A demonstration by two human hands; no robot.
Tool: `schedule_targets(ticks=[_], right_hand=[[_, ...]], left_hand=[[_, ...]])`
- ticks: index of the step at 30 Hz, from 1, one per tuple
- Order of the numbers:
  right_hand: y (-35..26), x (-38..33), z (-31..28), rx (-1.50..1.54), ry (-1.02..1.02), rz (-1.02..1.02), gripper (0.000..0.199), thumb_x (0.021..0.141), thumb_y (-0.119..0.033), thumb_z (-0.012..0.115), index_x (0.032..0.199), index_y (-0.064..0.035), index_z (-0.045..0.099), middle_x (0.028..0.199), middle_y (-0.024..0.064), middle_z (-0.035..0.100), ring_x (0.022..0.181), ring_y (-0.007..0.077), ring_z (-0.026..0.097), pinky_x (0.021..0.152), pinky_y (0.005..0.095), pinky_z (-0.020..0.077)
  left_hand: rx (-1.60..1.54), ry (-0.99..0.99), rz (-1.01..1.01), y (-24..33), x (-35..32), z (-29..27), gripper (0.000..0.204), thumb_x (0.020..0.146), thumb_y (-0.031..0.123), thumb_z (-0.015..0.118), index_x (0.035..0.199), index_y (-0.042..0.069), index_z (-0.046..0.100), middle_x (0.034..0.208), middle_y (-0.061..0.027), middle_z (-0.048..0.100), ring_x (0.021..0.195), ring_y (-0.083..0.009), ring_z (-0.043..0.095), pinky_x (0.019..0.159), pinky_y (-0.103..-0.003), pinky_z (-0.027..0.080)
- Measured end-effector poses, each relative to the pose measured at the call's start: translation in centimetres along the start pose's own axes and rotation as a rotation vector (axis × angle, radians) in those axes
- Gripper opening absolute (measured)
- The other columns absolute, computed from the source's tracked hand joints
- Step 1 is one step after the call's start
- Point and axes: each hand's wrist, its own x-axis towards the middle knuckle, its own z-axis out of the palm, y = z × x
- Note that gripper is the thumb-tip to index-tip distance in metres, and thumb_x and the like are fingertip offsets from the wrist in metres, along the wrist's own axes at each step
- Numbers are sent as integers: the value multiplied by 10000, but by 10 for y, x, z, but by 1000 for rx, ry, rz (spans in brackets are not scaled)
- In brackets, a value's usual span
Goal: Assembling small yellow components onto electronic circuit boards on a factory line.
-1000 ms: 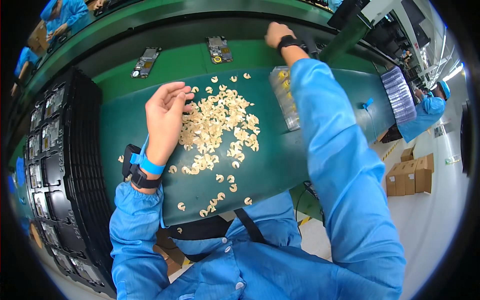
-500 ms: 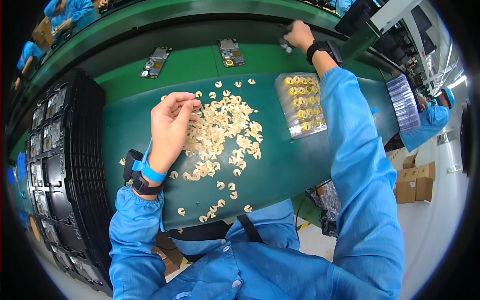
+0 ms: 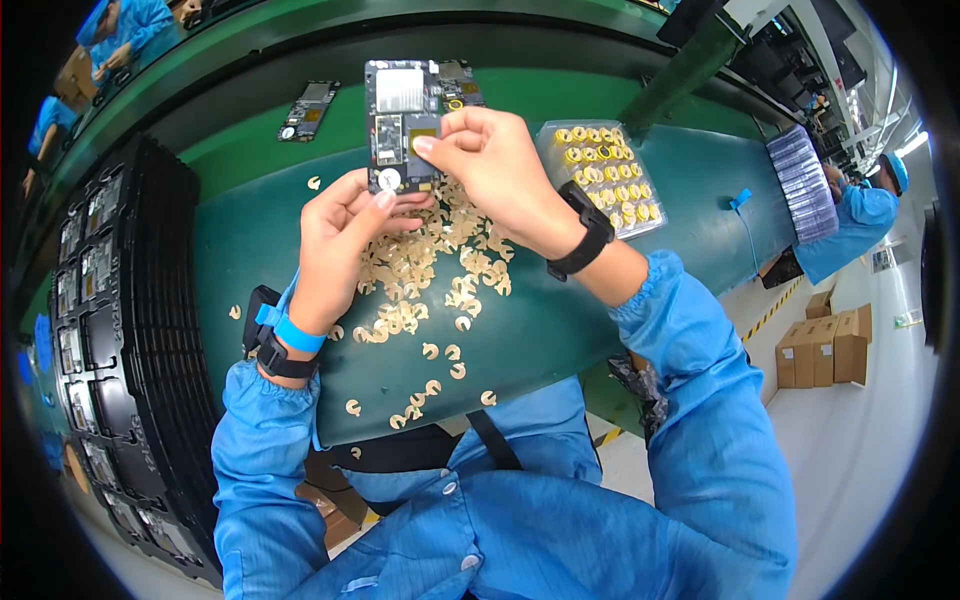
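Grn mat [image 3: 560,300] | 2 hands [image 3: 333,235] [image 3: 503,172], 1 PCB [image 3: 398,120] held | 2 PCBs [image 3: 307,110] [image 3: 458,84] behind

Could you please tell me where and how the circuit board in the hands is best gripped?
Probably pinch the circuit board by its long edges, coming from left and right: it is a flat, narrow slab, and components crowd its visible face.

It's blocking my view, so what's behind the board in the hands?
Past the held board, at its upper right, another board shows on the green bench. Whatever is directly behind the held board is covered, so I can't tell.
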Motion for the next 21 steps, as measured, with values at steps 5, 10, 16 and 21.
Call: schedule_targets(ticks=[5, 10, 16, 21], right_hand=[[-6, -13, -11, -195, -8, -46, 215, 912, -132, 780, 937, 43, 657, 786, 74, 724, 707, 70, 639, 606, 257, 491], [-33, -26, -99, -1190, 126, -431, 170, 853, -111, 761, 946, 12, 690, 927, 175, 701, 875, 374, 676, 778, 429, 544], [-21, -47, -142, -1287, 16, -335, 203, 874, -67, 720, 1049, 36, 711, 1040, 193, 686, 984, 405, 642, 889, 467, 519], [-12, -45, -144, -1354, 7, -404, 150, 910, -34, 655, 1024, 55, 695, 1026, 204, 683, 978, 402, 641, 883, 465, 521]], left_hand=[[-16, 32, -15, -9, 0, -7, 244, 1070, 76, 516, 1228, -87, 604, 1174, -192, 709, 1056, -274, 732, 900, -344, 625], [117, 115, 24, -1, 2, -7, 285, 1083, 85, 491, 1281, -103, 570, 1182, -196, 703, 1071, -299, 732, 923, -336, 620], [257, 148, 135, -12, 2, -8, 360, 1082, 43, 460, 1407, -113, 473, 1231, -224, 678, 1089, -293, 721, 946, -347, 607], [359, 192, 201, -9, 3, -12, 523, 1060, -25, 454, 1556, -29, 292, 1226, -223, 680, 1099, -244, 699, 958, -353, 600]])
